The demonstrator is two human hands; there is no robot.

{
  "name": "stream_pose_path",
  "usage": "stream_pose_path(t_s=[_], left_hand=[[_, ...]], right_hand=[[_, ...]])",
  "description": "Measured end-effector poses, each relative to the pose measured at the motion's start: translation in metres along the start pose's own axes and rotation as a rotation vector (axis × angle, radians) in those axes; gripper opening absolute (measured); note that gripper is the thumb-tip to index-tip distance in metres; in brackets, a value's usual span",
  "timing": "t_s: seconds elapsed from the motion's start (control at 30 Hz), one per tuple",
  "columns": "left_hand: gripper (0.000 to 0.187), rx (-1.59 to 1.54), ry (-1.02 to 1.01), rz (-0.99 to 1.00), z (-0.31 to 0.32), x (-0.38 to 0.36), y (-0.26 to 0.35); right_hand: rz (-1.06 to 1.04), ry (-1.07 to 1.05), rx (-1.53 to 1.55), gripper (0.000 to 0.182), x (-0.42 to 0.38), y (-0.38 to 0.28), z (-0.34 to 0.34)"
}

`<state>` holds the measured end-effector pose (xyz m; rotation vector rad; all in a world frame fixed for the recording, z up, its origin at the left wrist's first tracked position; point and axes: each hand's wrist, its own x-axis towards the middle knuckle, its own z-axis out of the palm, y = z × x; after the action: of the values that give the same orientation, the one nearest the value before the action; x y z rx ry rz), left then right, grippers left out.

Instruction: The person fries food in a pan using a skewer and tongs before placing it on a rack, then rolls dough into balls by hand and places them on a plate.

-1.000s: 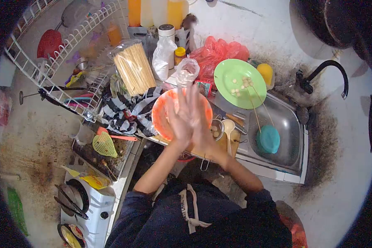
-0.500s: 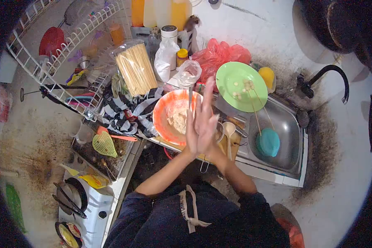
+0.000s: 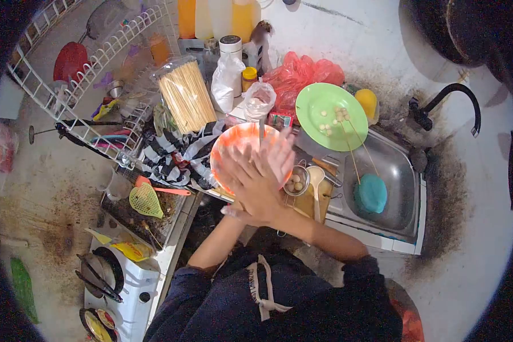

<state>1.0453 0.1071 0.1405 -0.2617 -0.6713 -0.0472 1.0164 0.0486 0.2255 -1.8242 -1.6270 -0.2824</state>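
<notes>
My right hand point(image 3: 253, 185) lies across my left hand point(image 3: 279, 159), palm against palm, fingers stretched up and to the left. The left hand is underneath, its blurred fingers pointing up and to the right. Anything between the palms is hidden. Both hands are over the near part of an orange and white bowl point(image 3: 221, 145), which has a metal handle point(image 3: 261, 129) standing in it; its contents are mostly covered. To the right, a small strainer point(image 3: 296, 181) holds pale balls, beside a light spoon point(image 3: 316, 178) on a wooden board point(image 3: 325, 196).
A green plate point(image 3: 313, 105) with small balls and skewers overlaps the sink point(image 3: 402, 199), where a turquoise item point(image 3: 371, 192) lies. Behind the bowl are a skewer pack point(image 3: 185, 94), white bags point(image 3: 227, 82) and red plastic bags point(image 3: 305, 74). A stove point(image 3: 139, 282) is at lower left.
My hands have turned from upright, pressed together, to crossed and flatter, with the right on top. They have shifted slightly left, and the strainer now shows more fully.
</notes>
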Motion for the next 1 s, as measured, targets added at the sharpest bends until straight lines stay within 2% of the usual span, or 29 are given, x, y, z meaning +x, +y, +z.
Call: stream_pose_path(t_s=[0.07,0.1,0.13,0.2,0.23,0.3,0.33,0.4,0.43,0.47,0.53,0.57,0.6,0.67,0.77,0.8,0.87,0.9,0.93,1.0], left_hand=[[0.061,0.286,0.153,0.04,0.024,-0.007,0.0],[0.061,0.426,0.228,0.062,0.038,-0.011,-0.002],[0.061,0.565,0.304,0.082,0.051,-0.015,-0.004],[0.062,0.84,0.457,0.118,0.063,-0.018,-0.007],[0.062,0.841,0.458,0.116,0.058,-0.016,-0.008],[0.062,0.414,0.262,-0.136,0.039,-0.007,-0.006],[0.062,0.415,0.262,-0.138,0.035,-0.005,0.0],[0.064,-0.019,0.407,0.0,0.033,-0.001,0.004],[0.067,0.821,0.336,0.094,0.037,0.0,0.0],[0.067,0.823,0.335,0.095,0.044,-0.001,0.0],[0.064,0.554,0.22,0.25,0.068,-0.002,0.002],[0.067,0.809,0.325,0.207,0.07,-0.001,0.008],[0.067,0.808,0.324,0.208,0.068,-0.001,0.006],[0.067,0.647,0.212,0.082,0.061,-0.001,-0.003],[0.067,0.396,0.049,-0.111,0.052,0.0,-0.016],[0.067,0.395,0.048,-0.114,0.053,0.001,-0.015],[0.065,0.499,0.159,0.008,0.059,0.001,-0.009],[0.065,0.553,0.215,0.073,0.065,0.001,-0.004],[0.064,0.606,0.267,0.141,0.07,0.002,0.0],[0.063,0.707,0.377,0.281,0.08,0.003,0.001]], right_hand=[[-0.076,-0.113,-0.147,0.075,-0.008,0.01,0.005],[0.031,-0.285,-0.29,0.078,-0.009,0.02,0.003],[0.03,-0.286,-0.29,0.078,-0.001,0.025,0.001],[0.112,-0.063,-0.418,0.077,0.013,0.031,-0.002],[0.114,-0.062,-0.417,0.077,0.017,0.027,-0.001],[0.146,0.051,-0.129,0.075,0.027,0.018,0.003],[0.146,0.053,-0.129,0.075,0.026,0.013,0.007],[0.039,-0.041,-0.049,0.076,0.013,-0.002,0.016],[-0.002,-0.063,-0.003,0.074,0.01,-0.009,0.012],[-0.004,-0.062,-0.003,0.074,0.005,-0.003,0.012],[0.072,-0.172,-0.198,0.07,-0.005,0.012,0.01],[0.043,-0.118,-0.171,0.067,-0.001,0.021,0.005],[0.042,-0.118,-0.172,0.067,0.005,0.024,0.002],[0.165,0.048,-0.279,0.066,0.013,0.028,-0.001],[0.193,0.077,-0.248,0.065,0.018,0.018,0.01],[0.195,0.078,-0.25,0.065,0.016,0.011,0.01],[-0.013,-0.037,0.067,0.066,0.01,-0.007,0.006],[-0.081,-0.119,-0.079,0.067,0.005,-0.009,-0.003],[-0.086,-0.12,-0.08,0.067,0.001,0.001,-0.002],[0.168,0.033,-0.165,0.073,-0.003,0.028,0.007]])
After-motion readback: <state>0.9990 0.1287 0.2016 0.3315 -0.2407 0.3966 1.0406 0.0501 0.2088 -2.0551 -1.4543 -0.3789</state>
